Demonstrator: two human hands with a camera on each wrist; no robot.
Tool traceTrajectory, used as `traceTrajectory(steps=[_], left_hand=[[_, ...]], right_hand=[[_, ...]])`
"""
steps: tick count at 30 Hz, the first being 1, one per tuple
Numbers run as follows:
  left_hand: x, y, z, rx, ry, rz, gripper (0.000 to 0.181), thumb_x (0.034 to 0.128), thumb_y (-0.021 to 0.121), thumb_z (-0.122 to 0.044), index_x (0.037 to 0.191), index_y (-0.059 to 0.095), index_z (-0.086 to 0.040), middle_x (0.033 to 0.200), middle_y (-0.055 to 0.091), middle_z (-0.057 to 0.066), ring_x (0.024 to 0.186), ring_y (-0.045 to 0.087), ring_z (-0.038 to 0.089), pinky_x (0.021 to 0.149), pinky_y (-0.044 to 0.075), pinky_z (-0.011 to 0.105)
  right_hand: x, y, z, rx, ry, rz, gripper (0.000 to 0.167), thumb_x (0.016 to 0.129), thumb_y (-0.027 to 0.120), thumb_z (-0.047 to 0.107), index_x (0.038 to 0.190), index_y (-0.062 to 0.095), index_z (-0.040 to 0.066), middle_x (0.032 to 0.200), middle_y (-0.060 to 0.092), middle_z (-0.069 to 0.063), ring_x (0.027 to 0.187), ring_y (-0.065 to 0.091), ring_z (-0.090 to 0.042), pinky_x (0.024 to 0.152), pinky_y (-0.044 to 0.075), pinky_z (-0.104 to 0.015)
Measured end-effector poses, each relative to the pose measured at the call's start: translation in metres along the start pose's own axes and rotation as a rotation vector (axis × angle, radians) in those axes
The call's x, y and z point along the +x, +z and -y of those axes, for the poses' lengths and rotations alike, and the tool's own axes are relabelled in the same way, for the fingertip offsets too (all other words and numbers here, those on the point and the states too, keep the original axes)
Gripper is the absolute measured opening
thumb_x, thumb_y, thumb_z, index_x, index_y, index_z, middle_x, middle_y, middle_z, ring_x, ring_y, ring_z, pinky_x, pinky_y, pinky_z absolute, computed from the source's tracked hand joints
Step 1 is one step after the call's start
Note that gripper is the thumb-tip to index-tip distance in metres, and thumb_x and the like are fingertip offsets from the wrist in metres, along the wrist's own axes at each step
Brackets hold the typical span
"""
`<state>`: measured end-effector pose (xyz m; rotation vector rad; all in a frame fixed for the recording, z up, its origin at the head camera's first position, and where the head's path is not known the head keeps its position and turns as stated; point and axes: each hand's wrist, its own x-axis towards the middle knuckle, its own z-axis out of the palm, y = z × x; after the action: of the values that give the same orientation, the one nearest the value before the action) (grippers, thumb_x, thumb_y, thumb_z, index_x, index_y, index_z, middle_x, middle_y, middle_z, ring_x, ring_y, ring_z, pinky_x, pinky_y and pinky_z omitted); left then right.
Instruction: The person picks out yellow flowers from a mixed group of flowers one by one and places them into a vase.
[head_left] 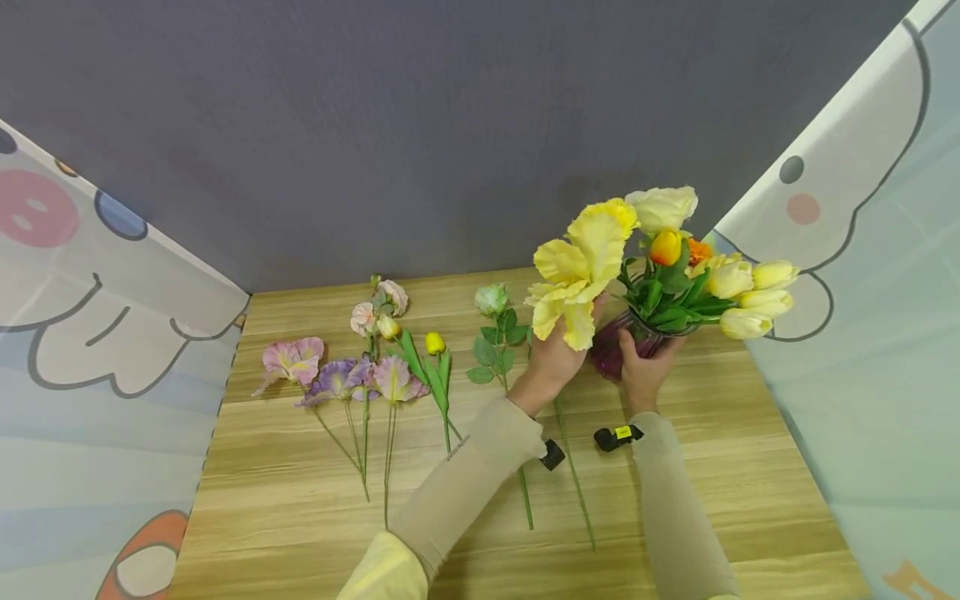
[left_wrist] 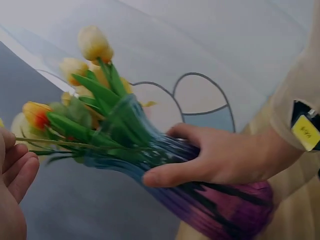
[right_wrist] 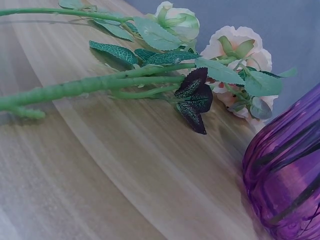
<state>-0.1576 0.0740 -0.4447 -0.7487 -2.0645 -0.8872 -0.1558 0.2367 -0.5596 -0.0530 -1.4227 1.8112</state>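
Observation:
My right hand (head_left: pixel 645 371) grips the ribbed glass vase (left_wrist: pixel 245 210), blue at the mouth and purple at the base, with its fingers and thumb around the body. The vase is tilted in the left wrist view. Several cream-yellow tulips (head_left: pixel 731 281), an orange tulip (head_left: pixel 666 248) and a white flower (head_left: pixel 663 208) stick out of its mouth. Just left of the mouth, my left hand (head_left: pixel 555 362) pinches a thin stem (left_wrist: pixel 60 142) that runs into the vase. A large ruffled yellow iris (head_left: pixel 577 271) covers part of that hand in the head view.
On the wooden table (head_left: pixel 300 542) lie purple and pink irises (head_left: pixel 337 379), pale pink flowers (head_left: pixel 363 318), a yellow tulip (head_left: pixel 435 342) and a pale green rose (head_left: pixel 491 299). Behind stands a dark grey panel (head_left: pixel 390 142); printed cloth walls (head_left: pixel 870 375) flank the table.

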Motion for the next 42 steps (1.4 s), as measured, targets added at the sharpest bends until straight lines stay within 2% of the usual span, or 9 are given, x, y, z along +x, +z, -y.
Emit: traceTrajectory(steps=[2,5,7,13,19,27,29,34,42], left_hand=[[0.003,0.005,0.0,-0.117,-0.047,-0.016,0.024,0.0944,0.075,-0.007,0.115,0.065,0.0,0.105,0.067,0.013,0.098,0.07,0.024,0.092,0.056,0.021],[0.008,0.012,-0.001,-0.4,-0.189,-0.024,0.023,0.0948,0.074,-0.004,0.112,0.06,0.001,0.098,0.067,0.013,0.091,0.07,0.024,0.084,0.056,0.017],[0.007,0.016,-0.001,-0.455,-0.245,-0.012,0.018,0.0955,0.073,-0.004,0.11,0.062,0.0,0.097,0.068,0.013,0.089,0.071,0.024,0.082,0.056,0.017],[0.001,0.028,-0.003,-0.437,-0.276,0.03,0.018,0.0952,0.074,-0.007,0.107,0.062,-0.001,0.094,0.067,0.011,0.086,0.069,0.022,0.077,0.055,0.015],[-0.003,0.037,-0.007,-0.294,-0.263,0.103,0.026,0.0929,0.078,-0.014,0.111,0.064,-0.002,0.097,0.067,0.009,0.092,0.071,0.021,0.08,0.058,0.02],[-0.008,0.047,-0.014,-0.386,-0.425,0.23,0.023,0.1,0.071,-0.024,0.116,0.068,-0.008,0.105,0.071,0.005,0.104,0.07,0.015,0.089,0.055,0.017],[-0.008,0.049,-0.016,-0.453,-0.464,0.227,0.024,0.1012,0.069,-0.024,0.118,0.068,-0.007,0.11,0.072,0.006,0.108,0.069,0.014,0.092,0.053,0.017],[-0.007,0.049,-0.017,-0.508,-0.468,0.193,0.028,0.0998,0.071,-0.02,0.123,0.068,-0.005,0.116,0.072,0.009,0.114,0.068,0.018,0.097,0.053,0.019],[-0.009,0.047,-0.017,-0.416,-0.494,0.189,0.026,0.0952,0.076,-0.013,0.117,0.071,0.001,0.108,0.074,0.012,0.109,0.071,0.022,0.095,0.056,0.022]], right_hand=[[0.0,0.001,0.0,0.011,0.006,0.0,0.097,0.079,0.08,-0.005,0.16,0.028,0.003,0.16,0.042,-0.015,0.149,0.037,-0.028,0.127,0.023,-0.037],[0.0,0.002,0.0,0.032,0.013,-0.002,0.096,0.078,0.079,-0.006,0.159,0.03,0.005,0.158,0.044,-0.015,0.147,0.039,-0.028,0.126,0.025,-0.037],[0.0,0.001,0.0,0.033,0.01,-0.002,0.095,0.079,0.079,-0.006,0.159,0.03,0.005,0.158,0.044,-0.015,0.147,0.039,-0.029,0.126,0.025,-0.037],[0.001,-0.005,-0.012,0.05,0.009,-0.002,0.096,0.079,0.08,-0.006,0.159,0.03,0.006,0.159,0.042,-0.015,0.149,0.036,-0.028,0.126,0.024,-0.036],[0.004,-0.013,-0.027,0.108,0.03,-0.013,0.098,0.077,0.081,-0.008,0.159,0.031,0.01,0.159,0.043,-0.014,0.147,0.038,-0.03,0.124,0.029,-0.037],[0.005,-0.015,-0.029,0.085,0.049,-0.014,0.095,0.078,0.078,-0.009,0.159,0.033,0.011,0.158,0.043,-0.013,0.146,0.039,-0.03,0.123,0.03,-0.036],[0.004,-0.015,-0.027,0.1,0.062,-0.016,0.094,0.079,0.077,-0.01,0.158,0.034,0.012,0.157,0.044,-0.013,0.146,0.039,-0.03,0.123,0.03,-0.036],[0.004,-0.012,-0.021,0.091,0.077,-0.026,0.092,0.079,0.076,-0.009,0.158,0.034,0.012,0.157,0.044,-0.012,0.147,0.038,-0.028,0.124,0.029,-0.034],[0.002,-0.011,-0.018,0.089,0.089,-0.012,0.092,0.08,0.075,-0.01,0.159,0.033,0.013,0.158,0.043,-0.011,0.147,0.038,-0.028,0.123,0.03,-0.034]])
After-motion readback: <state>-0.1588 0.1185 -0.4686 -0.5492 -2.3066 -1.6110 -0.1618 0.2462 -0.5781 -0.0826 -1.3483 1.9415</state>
